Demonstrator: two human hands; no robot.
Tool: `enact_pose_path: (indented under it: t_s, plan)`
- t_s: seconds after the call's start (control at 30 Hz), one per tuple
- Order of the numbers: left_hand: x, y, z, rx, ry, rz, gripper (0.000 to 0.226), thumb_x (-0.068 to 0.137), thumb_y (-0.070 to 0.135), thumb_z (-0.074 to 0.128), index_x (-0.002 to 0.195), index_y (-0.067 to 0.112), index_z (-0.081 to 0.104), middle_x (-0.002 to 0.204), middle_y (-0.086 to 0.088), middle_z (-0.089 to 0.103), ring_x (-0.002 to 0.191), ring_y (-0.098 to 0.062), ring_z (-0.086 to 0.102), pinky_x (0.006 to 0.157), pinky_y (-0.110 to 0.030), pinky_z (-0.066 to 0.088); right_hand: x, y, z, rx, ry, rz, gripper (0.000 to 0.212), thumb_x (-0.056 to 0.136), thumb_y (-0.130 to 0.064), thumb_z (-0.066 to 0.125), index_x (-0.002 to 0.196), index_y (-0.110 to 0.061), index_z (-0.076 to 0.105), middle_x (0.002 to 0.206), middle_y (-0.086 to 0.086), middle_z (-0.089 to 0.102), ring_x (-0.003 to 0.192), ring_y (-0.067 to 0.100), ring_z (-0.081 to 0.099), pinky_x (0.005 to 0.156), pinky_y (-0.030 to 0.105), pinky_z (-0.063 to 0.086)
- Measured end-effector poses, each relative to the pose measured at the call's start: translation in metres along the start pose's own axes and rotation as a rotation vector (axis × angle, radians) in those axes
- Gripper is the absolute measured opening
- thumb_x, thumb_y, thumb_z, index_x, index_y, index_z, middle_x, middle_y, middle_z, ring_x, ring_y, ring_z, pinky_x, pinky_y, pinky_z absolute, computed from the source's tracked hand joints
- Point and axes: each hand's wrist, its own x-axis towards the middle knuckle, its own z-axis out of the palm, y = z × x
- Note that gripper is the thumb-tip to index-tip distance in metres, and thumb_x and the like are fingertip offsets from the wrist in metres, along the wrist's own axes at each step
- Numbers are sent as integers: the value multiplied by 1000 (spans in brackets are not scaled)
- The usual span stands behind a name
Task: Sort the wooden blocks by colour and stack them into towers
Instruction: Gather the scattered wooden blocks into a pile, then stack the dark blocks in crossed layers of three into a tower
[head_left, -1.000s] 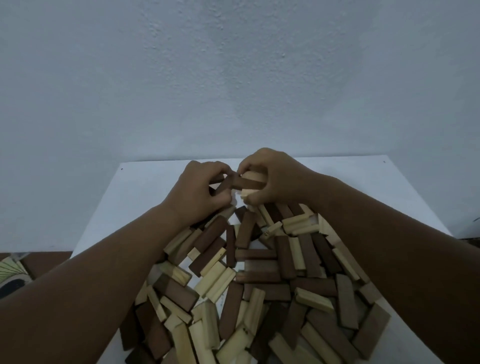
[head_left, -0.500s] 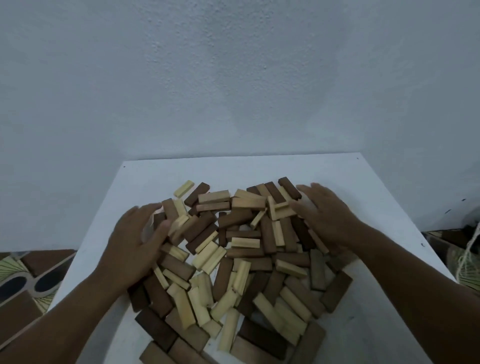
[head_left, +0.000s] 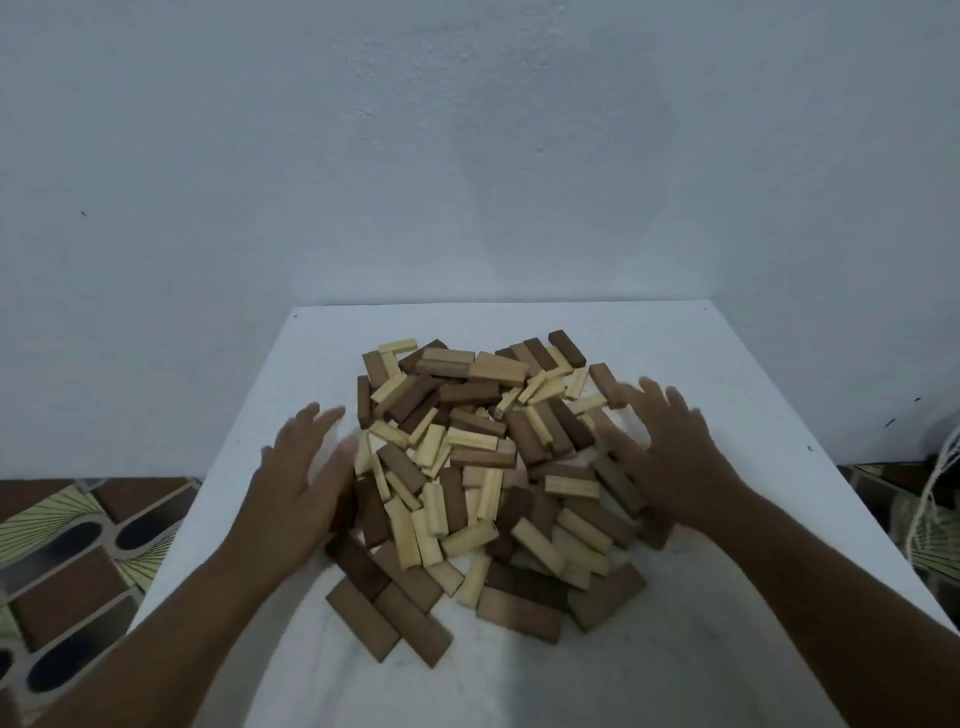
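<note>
two hands (head_left: 296, 493) (head_left: 670, 457), fingers spread, flank one pile of blocks (head_left: 478, 467).

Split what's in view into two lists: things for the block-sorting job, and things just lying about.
For the job:
- pile of light and dark wooden blocks
- white table
- left hand, open
- right hand, open

Lying about:
- patterned floor
- white cord at the right edge

Matt wooden blocks (head_left: 470, 467) — pale and dark brown — on a smooth white table (head_left: 675, 353).
</note>
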Motion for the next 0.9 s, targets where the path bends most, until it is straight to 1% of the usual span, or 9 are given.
enact_pose_path:
  t_s: [0.13, 0.3, 0.47, 0.53, 0.6, 0.67, 0.7, 0.77, 0.9]
  plan:
    - [-73, -12, 11, 278, -250, 253, 76, 80, 85, 30, 148, 53, 23, 163, 21, -1, 150, -7, -12, 122, -45, -2, -57, 3, 25, -41, -85, 68, 73, 89, -72, 30, 151, -34, 28, 163, 7, 11, 150, 35, -1, 120, 51, 7]
    - [-88, -7, 35, 481, -166, 187, 86, 81, 85, 16, 155, 43, 11, 165, 13, -5, 151, -20, -16, 123, -48, 2, -54, -19, 61, -243, -156, 139, 91, 88, -76, -7, 153, -22, 28, 162, 18, 15, 146, 48, 10, 115, 64, 9]
    - [-92, 3, 32, 428, -132, 182, 70, 90, 72, 24, 150, 37, 25, 163, 5, 9, 151, -23, -7, 120, -56, 1, -73, -42, 38, -40, 5, 93, 68, 96, -64, 24, 153, -26, 22, 163, 13, 15, 147, 46, 9, 117, 59, 12]
    - [-102, 9, 25, 296, -21, 258, 52, 94, 60, 35, 136, 31, 46, 150, 7, 35, 146, -19, 17, 118, -53, 12, -89, -39, 25, 25, 91, 78, 58, 98, -58, 29, 148, -28, 32, 160, 9, 24, 146, 42, 20, 116, 56, 20]
    - [-114, 19, 22, 131, 94, 311, 19, 95, 41, 54, 111, 31, 58, 119, 13, 58, 115, -10, 50, 110, -35, 29, -112, -39, 16, 116, 160, 2, 46, 95, -53, 37, 133, -31, 51, 141, 3, 52, 129, 27, 48, 107, 45, 39]
    - [-126, 31, 24, 112, 158, 362, 7, 93, 26, 62, 96, 32, 64, 95, 18, 66, 89, -2, 57, 96, -19, 39, -136, -41, 18, 148, 192, -101, 29, 93, -44, 51, 117, -32, 65, 112, -5, 67, 104, 13, 59, 88, 32, 49]
    - [-129, 34, 28, 130, 159, 387, 8, 93, 24, 63, 93, 31, 67, 90, 18, 67, 85, -2, 58, 88, -21, 45, -145, -43, 21, 133, 190, -148, 24, 92, -40, 58, 110, -31, 69, 103, -8, 68, 98, 10, 58, 84, 31, 49]
    - [-134, 40, 37, 172, 121, 441, 9, 89, 28, 63, 91, 29, 71, 86, 19, 67, 84, -4, 56, 76, -34, 50, -157, -51, 28, 95, 156, -235, 20, 86, -43, 64, 100, -32, 73, 96, -13, 65, 93, 5, 54, 81, 32, 49]
    - [-144, 46, 57, 439, -49, 414, 25, 84, 47, 54, 102, 38, 70, 103, 24, 59, 112, -9, 45, 91, -38, 29, -164, -56, 29, 6, 88, -277, 26, 83, -55, 61, 88, -33, 75, 90, -17, 58, 89, 5, 51, 76, 31, 46]
